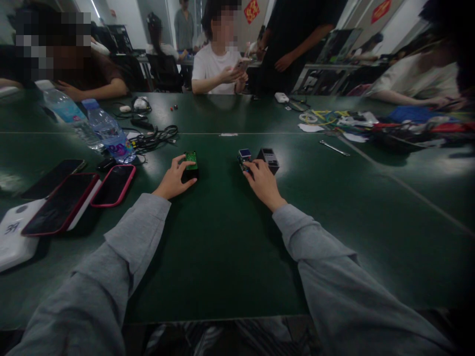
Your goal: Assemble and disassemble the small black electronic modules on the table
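Observation:
My left hand point(174, 179) is around a small black block with a green circuit board point(191, 157) on its top. Its fingers lie over the board and the thumb is at the near side. Further right, my right hand point(264, 184) has its fingertips closed on a small electronic module point(244, 155) with a dark, pale-edged square on top. Part of that module is hidden by the fingers. Just behind the right hand stands a black box point(272, 159) with a greyish top. Both hands rest close to the green table point(222, 237).
On the left lie phones point(113, 185), a white device point(18, 232), cables point(158, 138) and water bottles point(109, 131). A wrench point(334, 148) lies to the right, before a heap of wires and tools point(401, 126). Several people sit or stand beyond the table.

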Tool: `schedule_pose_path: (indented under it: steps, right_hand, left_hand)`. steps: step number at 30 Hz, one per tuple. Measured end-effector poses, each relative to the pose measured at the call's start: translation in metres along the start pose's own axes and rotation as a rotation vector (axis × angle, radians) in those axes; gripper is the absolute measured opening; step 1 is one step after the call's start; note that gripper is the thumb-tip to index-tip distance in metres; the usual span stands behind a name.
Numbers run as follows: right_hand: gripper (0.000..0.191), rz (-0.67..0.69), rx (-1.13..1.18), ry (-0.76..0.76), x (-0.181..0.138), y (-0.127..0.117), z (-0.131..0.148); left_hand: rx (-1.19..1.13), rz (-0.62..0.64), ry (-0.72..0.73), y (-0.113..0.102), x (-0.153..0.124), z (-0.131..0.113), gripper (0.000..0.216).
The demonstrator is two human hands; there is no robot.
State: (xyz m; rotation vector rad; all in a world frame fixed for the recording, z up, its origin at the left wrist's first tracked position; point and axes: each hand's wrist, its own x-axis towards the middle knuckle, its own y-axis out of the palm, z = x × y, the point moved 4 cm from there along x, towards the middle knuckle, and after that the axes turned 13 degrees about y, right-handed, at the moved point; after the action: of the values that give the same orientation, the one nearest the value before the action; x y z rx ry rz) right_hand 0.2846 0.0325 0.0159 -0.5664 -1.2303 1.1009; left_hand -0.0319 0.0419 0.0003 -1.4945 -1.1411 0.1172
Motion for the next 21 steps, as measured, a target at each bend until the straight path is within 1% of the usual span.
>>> schedule_pose_path:
  steps: [7,14,21]
  right_hand:
    - [0.036,0.011,0.02,0.02,0.0,0.0,0.0]
    - [0.038,0.002,0.003,0.019,0.002,0.002,-0.003]
    - [0.042,-0.03,0.055,0.049,0.002,0.0,-0.002]
  left_hand:
    - [0.005,-0.008,0.008,-0.001,0.0,0.0,0.059]
    - [0.027,0.046,0.064,0.0,0.002,-0.011,0.063]
    - [0.048,0.053,0.071,0.0,0.001,-0.013,0.063]
